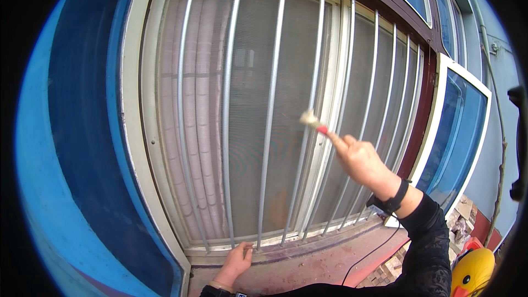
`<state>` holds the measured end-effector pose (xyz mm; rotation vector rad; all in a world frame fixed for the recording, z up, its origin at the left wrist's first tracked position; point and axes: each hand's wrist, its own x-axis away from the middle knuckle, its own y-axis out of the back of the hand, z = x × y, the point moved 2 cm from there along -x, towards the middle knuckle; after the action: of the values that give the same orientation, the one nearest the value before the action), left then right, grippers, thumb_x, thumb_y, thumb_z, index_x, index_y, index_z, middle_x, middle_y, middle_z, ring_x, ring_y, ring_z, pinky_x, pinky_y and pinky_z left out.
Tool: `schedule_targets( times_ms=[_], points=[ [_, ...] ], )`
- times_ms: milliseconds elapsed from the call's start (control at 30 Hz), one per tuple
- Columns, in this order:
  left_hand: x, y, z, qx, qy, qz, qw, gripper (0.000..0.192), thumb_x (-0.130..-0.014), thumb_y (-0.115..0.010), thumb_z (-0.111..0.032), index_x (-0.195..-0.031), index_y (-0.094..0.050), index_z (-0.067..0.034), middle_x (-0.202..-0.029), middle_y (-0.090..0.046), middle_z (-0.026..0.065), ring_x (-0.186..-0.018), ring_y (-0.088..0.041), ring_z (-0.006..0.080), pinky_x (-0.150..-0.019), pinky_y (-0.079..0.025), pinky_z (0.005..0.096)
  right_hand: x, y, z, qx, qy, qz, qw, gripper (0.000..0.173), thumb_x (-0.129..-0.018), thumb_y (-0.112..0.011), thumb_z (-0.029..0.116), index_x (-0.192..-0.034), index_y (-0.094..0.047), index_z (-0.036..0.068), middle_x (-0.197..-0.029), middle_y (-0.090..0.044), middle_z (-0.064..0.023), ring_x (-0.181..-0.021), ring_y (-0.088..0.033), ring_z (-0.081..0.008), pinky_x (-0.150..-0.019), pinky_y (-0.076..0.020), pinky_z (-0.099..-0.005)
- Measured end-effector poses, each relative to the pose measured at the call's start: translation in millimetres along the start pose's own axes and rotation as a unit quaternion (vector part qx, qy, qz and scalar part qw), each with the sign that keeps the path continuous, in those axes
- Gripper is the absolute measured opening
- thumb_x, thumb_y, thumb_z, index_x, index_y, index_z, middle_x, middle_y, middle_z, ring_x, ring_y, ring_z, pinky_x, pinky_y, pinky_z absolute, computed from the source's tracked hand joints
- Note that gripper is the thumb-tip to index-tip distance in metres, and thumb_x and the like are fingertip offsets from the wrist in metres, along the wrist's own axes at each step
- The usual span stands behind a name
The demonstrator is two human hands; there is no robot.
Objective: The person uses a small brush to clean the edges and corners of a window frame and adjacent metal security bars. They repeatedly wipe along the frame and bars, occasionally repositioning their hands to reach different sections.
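Observation:
My right hand (362, 164) is raised in front of the barred window and grips a small brush (317, 123) by its handle. The brush has pale bristles and a red part near my fingertips, and it looks slightly blurred. Its bristles overlap one of the metal bars (271, 103) in the picture; whether they touch it, I cannot tell. Low down, my left hand (238, 259) rests on the window sill (288, 266) close to the feet of the bars, holding nothing. Behind the bars are a window screen (251, 148) and a pale curtain (202, 132).
A blue-glazed casement (95, 132) stands at the left. On the right, another open casement (453, 132) juts outward near a thin pole (501, 165). A yellow duck-shaped object (474, 270) and brick rubble (462, 214) lie lower right. A black cable (371, 253) hangs from my right wrist.

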<state>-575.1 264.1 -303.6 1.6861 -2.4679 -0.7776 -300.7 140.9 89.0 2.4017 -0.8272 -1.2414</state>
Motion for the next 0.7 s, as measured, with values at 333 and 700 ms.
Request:
schedule_targets(
  times_ms=[333,700],
  points=[
    [14,-9,7,0.059,-0.012,-0.031,0.998,0.030,-0.098,-0.061,-0.020,-0.122,-0.064,-0.004,-0.113,-0.074,0.0191,-0.109,-0.070,0.0361,-0.094,-0.055,0.0429,-86,75,-54,-0.182,-0.064,-0.327,0.925,0.042,-0.092,-0.059,0.001,-0.134,-0.060,0.005,-0.096,-0.071,-0.0190,-0.075,-0.072,-0.0297,-0.067,-0.0567,-0.0380],
    [49,35,21,0.008,0.045,-0.096,0.994,0.029,-0.103,-0.057,-0.014,-0.129,-0.061,-0.004,-0.108,-0.074,0.0097,-0.077,-0.074,0.0180,-0.072,-0.058,0.0337,-297,101,24,-0.191,0.004,-0.398,0.897,0.030,-0.097,-0.056,0.006,-0.126,-0.062,0.006,-0.099,-0.070,-0.0248,-0.093,-0.070,-0.0414,-0.080,-0.0571,-0.0492]
  ],
)
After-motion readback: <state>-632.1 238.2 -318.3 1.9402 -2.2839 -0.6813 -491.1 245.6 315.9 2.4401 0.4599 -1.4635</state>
